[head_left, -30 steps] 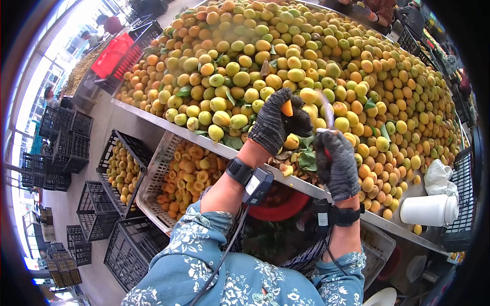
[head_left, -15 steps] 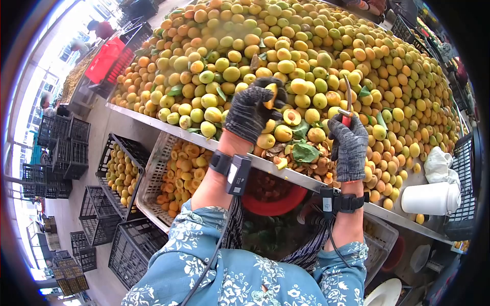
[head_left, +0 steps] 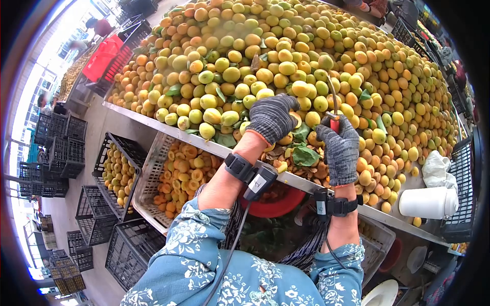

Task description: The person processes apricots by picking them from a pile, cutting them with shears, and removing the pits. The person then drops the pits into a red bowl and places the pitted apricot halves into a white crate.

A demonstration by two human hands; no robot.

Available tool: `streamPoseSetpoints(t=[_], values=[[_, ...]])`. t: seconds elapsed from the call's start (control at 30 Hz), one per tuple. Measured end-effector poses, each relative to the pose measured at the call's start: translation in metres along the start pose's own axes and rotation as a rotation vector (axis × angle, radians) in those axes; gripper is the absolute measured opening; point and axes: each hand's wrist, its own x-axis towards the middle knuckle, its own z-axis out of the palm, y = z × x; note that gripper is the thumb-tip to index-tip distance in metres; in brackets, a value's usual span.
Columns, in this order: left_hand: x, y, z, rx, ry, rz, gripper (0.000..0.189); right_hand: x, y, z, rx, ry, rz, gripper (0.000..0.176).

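A big heap of yellow-orange fruit point(head_left: 286, 46) covers the metal-edged table point(head_left: 153, 122). My left hand point(head_left: 273, 117), in a dark grey knitted glove, is closed at the heap's near edge, its fingers round a fruit point(head_left: 296, 119) that shows only in part. My right hand point(head_left: 341, 148), gloved in grey, grips the red handle of a knife point(head_left: 334, 109) whose thin curved blade points up and away over the fruit. Green leaves point(head_left: 305, 156) and brown scraps point(head_left: 320, 171) lie between and below my hands.
Under the table edge are a pale crate point(head_left: 148, 178) of halved fruit and a red basin point(head_left: 273, 204). Black crates point(head_left: 122, 183) stand at left. A white container point(head_left: 429, 202) is on the table at right. Other people are partly visible in the background.
My left hand has moved down and right and turned over, now covering the cut half that lay on the heap. My right hand and knife have shifted slightly left.
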Motion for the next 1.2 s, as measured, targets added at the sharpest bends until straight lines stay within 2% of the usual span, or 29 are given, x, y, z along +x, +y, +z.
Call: streamPoseSetpoints(t=[0.03, 0.1, 0.23, 0.33, 0.4, 0.5, 0.6, 0.67, 0.7, 0.73, 0.8, 0.83, 0.93, 1.0, 1.2], values=[[0.004, 0.003, 0.000, -0.003, 0.003, 0.001, 0.029, 0.000, 0.003, 0.001, 0.016, -0.005, -0.002, 0.012], [0.013, 0.008, 0.000, 0.210, -0.228, -0.032, 0.031, 0.000, 0.003, 0.001, 0.020, -0.028, 0.001, 0.014], [0.020, 0.002, 0.015, 0.217, -0.209, -0.011, 0.030, 0.004, 0.003, -0.004, -0.127, 0.011, -0.001, 0.013], [0.022, 0.007, 0.014, 0.258, -0.249, -0.032, 0.028, 0.009, 0.007, -0.004, -0.018, 0.015, -0.005, 0.012], [0.020, 0.010, 0.012, 0.206, -0.168, -0.044, 0.026, 0.011, 0.009, -0.005, -0.037, 0.016, -0.018, 0.011], [0.022, 0.016, 0.004, 0.177, -0.208, -0.100, 0.022, 0.012, 0.008, -0.002, 0.072, 0.012, -0.001, 0.011], [0.023, 0.011, -0.001, 0.126, -0.247, -0.123, 0.020, 0.011, 0.005, -0.002, 0.045, 0.028, -0.009, 0.012], [0.022, -0.003, 0.004, -0.257, -0.051, -0.153, 0.032, 0.011, 0.002, -0.002, 0.042, 0.041, -0.009, 0.010], [0.021, -0.005, 0.004, -0.328, 0.041, -0.114, 0.028, 0.011, 0.002, -0.003, 0.038, 0.036, -0.011, 0.010], [0.020, -0.007, 0.005, -0.326, 0.044, -0.111, 0.028, 0.011, 0.003, -0.003, 0.035, 0.032, -0.014, 0.012], [0.017, -0.003, 0.001, -1.119, 0.029, -0.244, 0.025, 0.013, 0.005, -0.003, 0.092, 0.040, -0.021, 0.013], [0.014, 0.001, -0.009, -1.343, -0.051, -0.305, 0.025, 0.012, 0.006, -0.003, 0.148, 0.050, -0.021, 0.013], [0.008, 0.010, -0.010, -1.416, -0.022, -0.199, 0.023, 0.008, -0.005, 0.000, 0.281, 0.085, 0.057, 0.021], [0.004, 0.018, -0.013, -1.452, -0.069, -0.161, 0.031, 0.006, -0.011, -0.003, 0.280, 0.067, 0.118, 0.026], [0.001, 0.028, -0.009, -1.383, -0.227, -0.121, 0.052, 0.006, -0.012, -0.013, 0.355, 0.073, 0.109, 0.020]])
